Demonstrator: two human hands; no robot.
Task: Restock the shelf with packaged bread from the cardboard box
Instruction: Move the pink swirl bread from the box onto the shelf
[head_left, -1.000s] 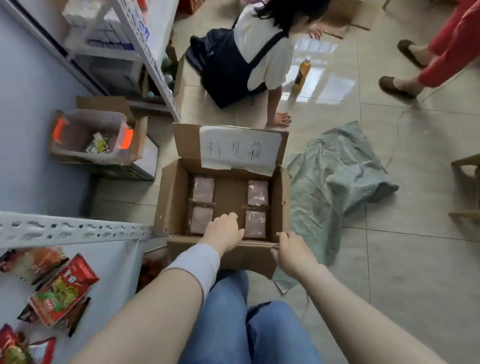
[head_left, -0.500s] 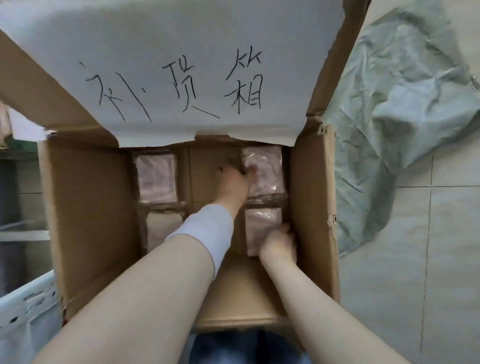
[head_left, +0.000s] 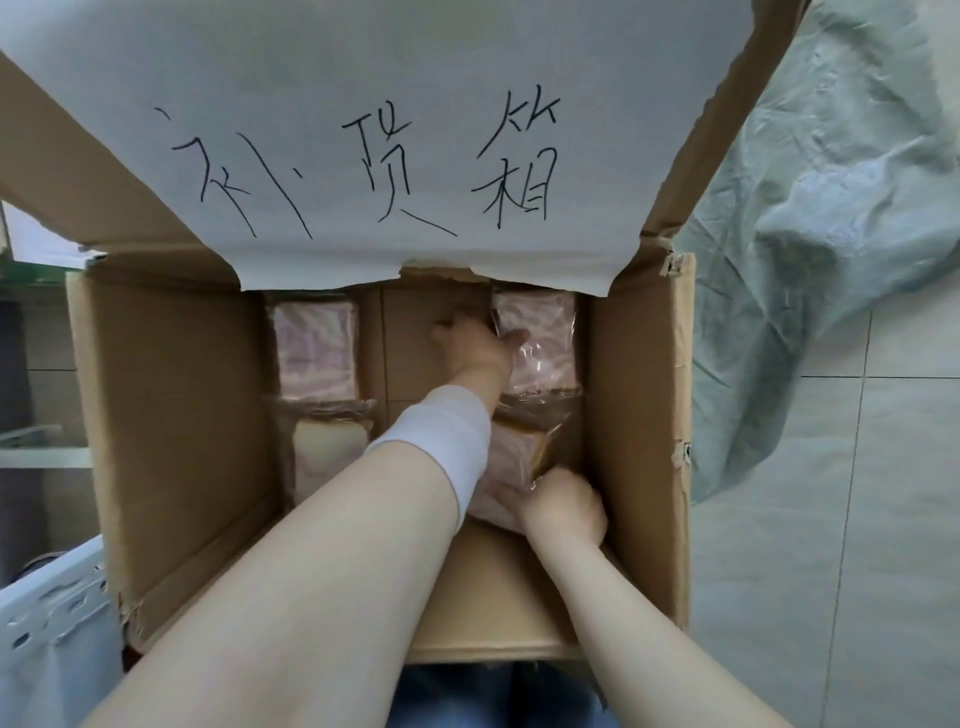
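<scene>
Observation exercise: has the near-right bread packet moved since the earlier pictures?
Yes. The right hand has tipped the near-right bread packet up, away from the right wall of the cardboard box.

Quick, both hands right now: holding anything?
Left hand: pinches the far right bread pack at its edge.
Right hand: grips the near right bread pack, tilted up.

The cardboard box (head_left: 171, 415) is plain brown, its far flap covered by a white paper sheet (head_left: 363, 78) with black handwritten characters. Bread packs (head_left: 317, 353) inside look pale pink streaked white under clear wrap. White wristband (head_left: 441, 447), blue jeans (head_left: 467, 696), grey-green crumpled cloth (head_left: 831, 208) on the right, pale beige floor tiles (head_left: 831, 519)
</scene>
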